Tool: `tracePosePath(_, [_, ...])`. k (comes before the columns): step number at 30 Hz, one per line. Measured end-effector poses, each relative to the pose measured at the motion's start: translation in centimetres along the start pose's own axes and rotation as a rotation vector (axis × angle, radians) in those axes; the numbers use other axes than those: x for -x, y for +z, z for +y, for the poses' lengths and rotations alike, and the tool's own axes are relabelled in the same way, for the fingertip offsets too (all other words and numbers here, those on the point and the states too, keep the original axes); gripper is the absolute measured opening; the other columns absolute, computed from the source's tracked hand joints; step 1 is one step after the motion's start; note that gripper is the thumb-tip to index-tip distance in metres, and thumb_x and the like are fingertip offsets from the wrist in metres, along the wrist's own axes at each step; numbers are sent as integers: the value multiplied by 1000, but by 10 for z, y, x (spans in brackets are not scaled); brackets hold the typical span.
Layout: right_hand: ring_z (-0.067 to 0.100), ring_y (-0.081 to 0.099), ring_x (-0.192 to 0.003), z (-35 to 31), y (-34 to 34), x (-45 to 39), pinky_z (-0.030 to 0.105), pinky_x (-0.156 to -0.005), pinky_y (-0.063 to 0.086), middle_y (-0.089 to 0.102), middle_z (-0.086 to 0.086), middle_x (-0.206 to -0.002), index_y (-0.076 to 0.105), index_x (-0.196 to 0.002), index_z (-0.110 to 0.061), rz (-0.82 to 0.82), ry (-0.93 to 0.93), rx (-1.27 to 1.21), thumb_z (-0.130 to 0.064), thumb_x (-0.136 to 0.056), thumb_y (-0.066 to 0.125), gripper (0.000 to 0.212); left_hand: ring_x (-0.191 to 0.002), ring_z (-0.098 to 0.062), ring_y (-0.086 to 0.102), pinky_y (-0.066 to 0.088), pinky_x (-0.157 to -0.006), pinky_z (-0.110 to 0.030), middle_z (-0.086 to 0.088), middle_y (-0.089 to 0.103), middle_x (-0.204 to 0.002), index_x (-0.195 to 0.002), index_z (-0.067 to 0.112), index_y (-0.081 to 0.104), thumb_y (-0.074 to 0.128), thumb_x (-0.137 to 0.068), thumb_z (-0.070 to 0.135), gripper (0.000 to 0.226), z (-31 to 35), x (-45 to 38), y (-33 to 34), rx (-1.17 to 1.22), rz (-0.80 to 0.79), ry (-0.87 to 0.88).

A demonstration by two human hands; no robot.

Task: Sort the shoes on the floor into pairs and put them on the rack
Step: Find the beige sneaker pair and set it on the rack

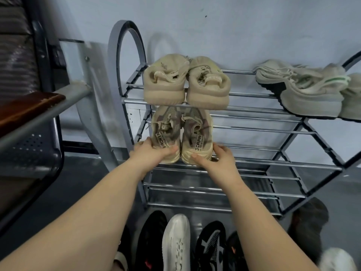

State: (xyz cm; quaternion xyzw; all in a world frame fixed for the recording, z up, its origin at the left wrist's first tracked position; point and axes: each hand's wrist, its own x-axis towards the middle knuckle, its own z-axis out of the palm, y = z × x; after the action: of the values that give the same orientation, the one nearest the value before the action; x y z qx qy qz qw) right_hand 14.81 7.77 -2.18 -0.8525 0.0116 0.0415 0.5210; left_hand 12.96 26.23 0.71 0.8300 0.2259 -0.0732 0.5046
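Observation:
A pair of beige-and-mauve sneakers stands on the second tier of the metal shoe rack [254, 132], heels toward me. My left hand [154, 151] grips the heel of the left sneaker [166, 130]. My right hand [216, 159] holds the heel of the right sneaker [197, 133], thumb on its sole edge. On the top tier sit a tan pair [185, 83] at the left and a grey-green pair [304, 89] at the right. On the floor in front lie several loose shoes: a black one [150, 235], a white one [176, 243] and a black-and-grey one [212, 245].
A dark metal bench [29, 153] with a brown armrest stands at the left, close to the rack's curved side frame. The rack's two lower tiers hold nothing. A grey wall is behind. A dark shoe [308, 222] and a white one [338, 259] lie at the lower right.

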Motion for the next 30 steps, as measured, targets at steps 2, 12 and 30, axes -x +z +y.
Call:
tracePosePath(2, [24, 37, -133, 1, 0, 2, 38, -113, 31, 38, 6, -138, 54, -132, -18, 34, -9, 23, -45, -72, 76, 69, -138, -30, 24, 24, -115, -39, -8, 23, -149, -145, 22, 30, 73, -66, 58, 96, 0, 6, 3, -148, 95, 11])
tracePosePath(12, [16, 59, -103, 5, 9, 7, 33, -93, 49, 58, 2, -118, 53, -134, -16, 184, -106, -14, -35, -75, 77, 66, -116, -24, 55, 45, -98, -36, -4, 58, -128, -134, 17, 48, 77, -74, 31, 67, -1, 5, 20, 3, 345, 162])
tracePosePath(30, [17, 54, -117, 4, 7, 12, 33, -98, 45, 54, 0, -128, 44, -140, -19, 175, -174, 68, -38, -83, 69, 65, -118, -27, 54, 45, -101, -41, -6, 57, -129, -135, 18, 46, 71, -77, 43, 68, -4, -6, 11, -212, 247, 204])
